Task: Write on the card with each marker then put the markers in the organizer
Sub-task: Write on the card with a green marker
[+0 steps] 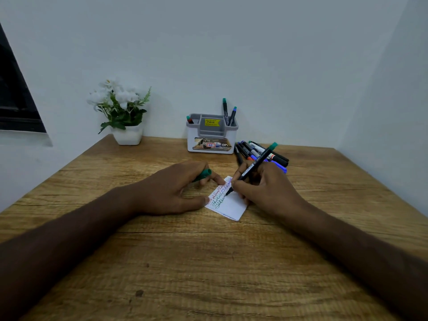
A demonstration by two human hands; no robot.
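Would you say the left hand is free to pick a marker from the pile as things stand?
Probably not yet. The left hand holds a green cap and pins the card, and the right hand, writing with a marker, sits between it and the pile.

Your small white folded paper card (228, 202) lies on the brown wood-grain table (208, 262), between your hands: left hand (171, 188) at its nine o'clock, right hand (266, 188) at its three. The grey-and-white plastic organizer (212, 135) stands behind the card at twelve o'clock, against the wall, with markers in it. A loose pile of black-barrelled markers (259, 154) lies at the organizer's four o'clock. The white-flowered plant in a white pot (122, 112) sits at the organizer's nine o'clock.
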